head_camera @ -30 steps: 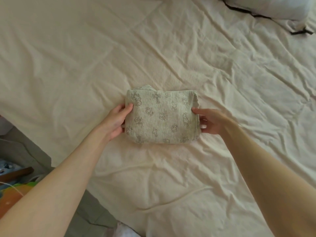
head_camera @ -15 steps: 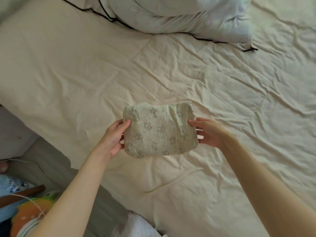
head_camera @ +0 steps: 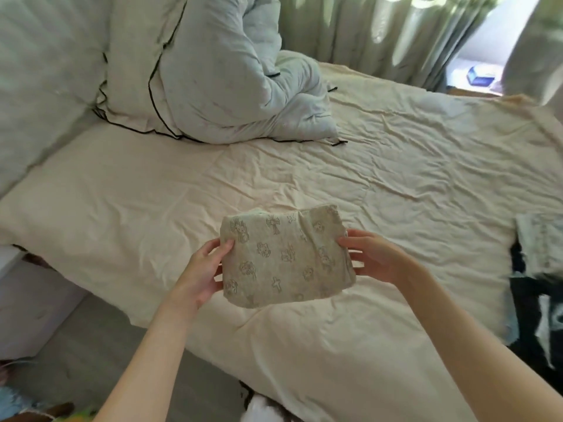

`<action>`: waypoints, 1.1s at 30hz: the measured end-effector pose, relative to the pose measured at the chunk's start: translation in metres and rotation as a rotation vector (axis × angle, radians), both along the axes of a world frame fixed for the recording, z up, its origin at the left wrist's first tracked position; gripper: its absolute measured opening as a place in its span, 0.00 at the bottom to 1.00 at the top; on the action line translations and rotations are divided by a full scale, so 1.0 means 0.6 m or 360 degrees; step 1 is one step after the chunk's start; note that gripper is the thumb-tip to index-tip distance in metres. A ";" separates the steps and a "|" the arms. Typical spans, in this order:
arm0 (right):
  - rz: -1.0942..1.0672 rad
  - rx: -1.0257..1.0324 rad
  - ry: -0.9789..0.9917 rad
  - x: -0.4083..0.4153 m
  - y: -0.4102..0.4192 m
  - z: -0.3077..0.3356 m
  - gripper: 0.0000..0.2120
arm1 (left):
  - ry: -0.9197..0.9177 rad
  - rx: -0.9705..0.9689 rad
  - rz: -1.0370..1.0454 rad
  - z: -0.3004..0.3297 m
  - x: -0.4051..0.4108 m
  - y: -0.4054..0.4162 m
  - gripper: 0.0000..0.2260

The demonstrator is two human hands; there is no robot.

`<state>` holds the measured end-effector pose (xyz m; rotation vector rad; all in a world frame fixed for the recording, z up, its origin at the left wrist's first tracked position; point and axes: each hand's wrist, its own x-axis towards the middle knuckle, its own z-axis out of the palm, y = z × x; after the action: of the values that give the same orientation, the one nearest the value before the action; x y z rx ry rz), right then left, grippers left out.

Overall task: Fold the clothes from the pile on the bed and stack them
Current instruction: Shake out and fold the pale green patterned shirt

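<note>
The left hand grips the left edge of the folded printed garment, thumb on top and fingers curled under, and the right hand holds the opposite edge the same way, so the bundle is clasped between both hands. A second ago that same garment lay flat on the sheet with the hands just closing on its sides; now it is lifted clear of the bed, hanging above the near edge of the mattress, and the view has swung up and to the right. That reads as the folding of this piece being done and the carry to the stack begun. Right of the garment, at the far right edge of the bed, lie folded clothes in pale and dark cloth, which is probably the stack it is bound for, though only part of it shows. Behind the garment, toward the head of the bed, a bunched pale duvet leans against a pillow. Beyond that, further back and right, green curtains hang. The bundle looks soft and loosely packed, so it could sag or open if one side is let go before it rests on the stack.
</note>
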<state>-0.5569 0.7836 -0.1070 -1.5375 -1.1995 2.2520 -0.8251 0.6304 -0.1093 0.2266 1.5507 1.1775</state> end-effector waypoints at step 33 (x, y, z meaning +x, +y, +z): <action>-0.1111 0.0099 -0.0239 0.810 -0.324 0.023 0.04 | 0.0063 -0.0115 -0.1117 0.008 0.779 0.014 0.16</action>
<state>-0.0707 0.5890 -0.0930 -1.7657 -0.6020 1.6502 -0.3574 0.6388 -0.1043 0.6855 1.3713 0.5638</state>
